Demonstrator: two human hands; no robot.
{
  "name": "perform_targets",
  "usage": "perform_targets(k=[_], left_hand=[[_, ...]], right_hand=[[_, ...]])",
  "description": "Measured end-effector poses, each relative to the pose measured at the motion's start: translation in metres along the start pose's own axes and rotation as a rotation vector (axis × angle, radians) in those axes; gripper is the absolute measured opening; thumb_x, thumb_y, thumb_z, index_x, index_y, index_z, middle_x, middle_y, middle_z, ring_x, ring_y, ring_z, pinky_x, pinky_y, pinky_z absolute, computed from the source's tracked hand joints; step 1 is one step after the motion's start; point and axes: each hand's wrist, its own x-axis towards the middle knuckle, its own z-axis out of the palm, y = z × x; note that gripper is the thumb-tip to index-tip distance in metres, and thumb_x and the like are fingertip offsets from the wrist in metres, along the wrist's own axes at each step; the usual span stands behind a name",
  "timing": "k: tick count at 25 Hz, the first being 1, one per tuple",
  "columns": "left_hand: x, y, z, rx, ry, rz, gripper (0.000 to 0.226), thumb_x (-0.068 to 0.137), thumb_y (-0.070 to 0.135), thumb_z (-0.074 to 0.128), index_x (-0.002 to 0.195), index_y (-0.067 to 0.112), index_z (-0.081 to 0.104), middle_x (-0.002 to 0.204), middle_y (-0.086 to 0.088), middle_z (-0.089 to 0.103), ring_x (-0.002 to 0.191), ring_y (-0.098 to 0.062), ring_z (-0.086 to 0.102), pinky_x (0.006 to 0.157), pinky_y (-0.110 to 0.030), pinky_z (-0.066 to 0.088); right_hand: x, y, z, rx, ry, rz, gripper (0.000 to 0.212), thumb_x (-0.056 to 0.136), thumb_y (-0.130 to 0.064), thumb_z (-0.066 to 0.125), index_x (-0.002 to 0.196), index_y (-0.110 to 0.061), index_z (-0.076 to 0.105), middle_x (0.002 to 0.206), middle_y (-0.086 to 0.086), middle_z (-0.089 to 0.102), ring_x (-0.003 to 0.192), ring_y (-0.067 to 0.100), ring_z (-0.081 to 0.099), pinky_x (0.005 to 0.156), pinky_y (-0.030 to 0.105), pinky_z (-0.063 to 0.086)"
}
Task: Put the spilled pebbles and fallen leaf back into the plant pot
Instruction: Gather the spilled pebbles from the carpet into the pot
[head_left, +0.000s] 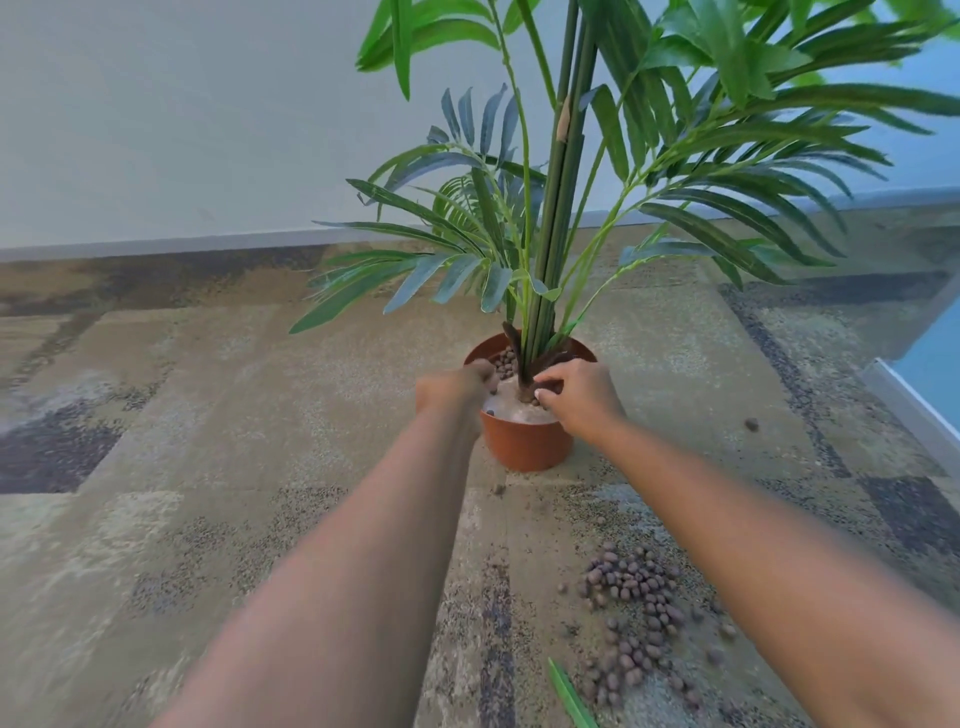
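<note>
Both hands meet over the plant pot (524, 447), which stands upright on the carpeted floor (234, 467). The left hand (457, 387) hangs at the near-left rim and the right hand (579, 397) just beside the stems (545, 249). Both have their fingers curled downward; whether either encloses pebbles cannot be told. Inside the pot, a few pebbles (505, 362) lie at the back and a pale surface (519, 410) remains exposed. The step appears to be a deposit. It is best made low inside the rim, fingers opening over the bare patch, so that nothing bounces out. The main spilled pile (631, 613) lies well apart on the floor toward the person's right, the fallen leaf (571, 693) just beside it and one stray pebble (751, 425) right of the pot, so most of the task likely remains.
</note>
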Motion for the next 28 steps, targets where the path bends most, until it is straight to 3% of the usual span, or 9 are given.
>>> perform_targets(k=[4, 7, 10, 14, 17, 21, 23, 25, 28], left_hand=[[0.017, 0.024, 0.008, -0.006, 0.067, 0.072, 0.008, 0.082, -0.008, 0.069, 0.082, -0.008, 0.061, 0.081, -0.014, 0.057, 0.067, -0.018, 0.063, 0.043, -0.018, 0.053], [0.031, 0.022, 0.015, -0.01, 0.022, 0.04, 0.021, 0.091, -0.003, 0.059, 0.11, -0.006, 0.054, 0.106, -0.012, 0.052, 0.072, -0.017, 0.054, 0.056, -0.023, 0.059], [0.035, 0.015, 0.022, 0.062, -0.022, 0.003, 0.008, 0.093, -0.003, 0.05, 0.1, 0.0, 0.046, 0.096, -0.007, 0.047, 0.073, -0.022, 0.049, 0.079, -0.036, 0.054], [0.031, 0.003, 0.028, 0.079, -0.117, 0.024, 0.01, 0.092, -0.003, 0.049, 0.1, 0.003, 0.049, 0.099, -0.014, 0.05, 0.075, -0.028, 0.054, 0.054, -0.04, 0.058], [0.026, 0.004, 0.03, 0.0, -0.092, 0.087, 0.004, 0.091, -0.002, 0.051, 0.09, 0.002, 0.052, 0.099, -0.015, 0.052, 0.071, -0.029, 0.058, 0.069, -0.05, 0.06], [0.026, -0.009, -0.003, -0.149, 0.053, 0.34, 0.007, 0.087, 0.003, 0.061, 0.094, 0.003, 0.064, 0.097, -0.015, 0.068, 0.085, -0.024, 0.069, 0.068, -0.034, 0.062], [0.029, -0.037, -0.035, 0.149, 0.418, 0.509, 0.016, 0.091, 0.031, 0.056, 0.093, 0.015, 0.059, 0.095, -0.005, 0.066, 0.078, -0.017, 0.064, 0.064, -0.031, 0.055], [0.043, -0.072, -0.063, 0.631, 0.63, 0.57, 0.032, 0.093, 0.045, 0.046, 0.104, 0.016, 0.053, 0.104, -0.004, 0.057, 0.091, -0.019, 0.054, 0.072, -0.033, 0.046], [0.068, -0.117, -0.08, 1.197, 0.327, 0.476, 0.048, 0.097, 0.035, 0.05, 0.14, 0.015, 0.042, 0.139, -0.011, 0.044, 0.127, -0.026, 0.04, 0.101, -0.044, 0.042]], right_hand=[[-0.011, 0.01, -0.009, 0.004, 0.007, -0.039, 0.02, 0.085, -0.015, 0.07, 0.105, -0.012, 0.074, 0.104, 0.005, 0.073, 0.096, 0.016, 0.066, 0.09, 0.028, 0.053], [-0.044, 0.029, -0.026, 0.042, 0.046, -0.066, 0.02, 0.086, -0.013, 0.07, 0.106, -0.014, 0.073, 0.101, 0.002, 0.074, 0.082, 0.007, 0.065, 0.076, 0.013, 0.052], [-0.092, 0.066, -0.043, 0.059, -0.031, -0.002, 0.02, 0.087, -0.018, 0.069, 0.106, -0.018, 0.072, 0.097, -0.002, 0.074, 0.076, -0.001, 0.065, 0.061, -0.001, 0.046], [-0.15, 0.111, -0.054, 0.04, -0.116, 0.153, 0.018, 0.086, -0.017, 0.07, 0.103, -0.018, 0.074, 0.097, -0.002, 0.075, 0.079, 0.0, 0.067, 0.066, 0.003, 0.048], [-0.173, 0.129, -0.05, 0.032, -0.129, 0.229, 0.016, 0.084, -0.017, 0.072, 0.1, -0.021, 0.075, 0.097, -0.004, 0.075, 0.08, -0.001, 0.066, 0.069, 0.003, 0.046], [-0.183, 0.136, -0.042, 0.035, -0.153, 0.261, 0.02, 0.083, -0.016, 0.073, 0.097, -0.031, 0.071, 0.098, -0.007, 0.074, 0.078, -0.009, 0.063, 0.063, -0.002, 0.044], [-0.185, 0.134, -0.035, -0.013, -0.229, 0.232, 0.022, 0.085, -0.019, 0.07, 0.1, -0.036, 0.067, 0.106, -0.006, 0.072, 0.079, -0.009, 0.061, 0.07, 0.0, 0.045], [-0.184, 0.136, -0.029, -0.097, -0.301, 0.208, 0.025, 0.088, -0.023, 0.066, 0.11, -0.034, 0.065, 0.119, -0.005, 0.066, 0.094, 0.003, 0.064, 0.091, 0.014, 0.044], [-0.177, 0.138, -0.016, -0.278, -0.376, 0.139, 0.042, 0.091, -0.027, 0.062, 0.132, -0.034, 0.052, 0.143, -0.006, 0.048, 0.132, 0.015, 0.043, 0.112, 0.033, 0.027]])
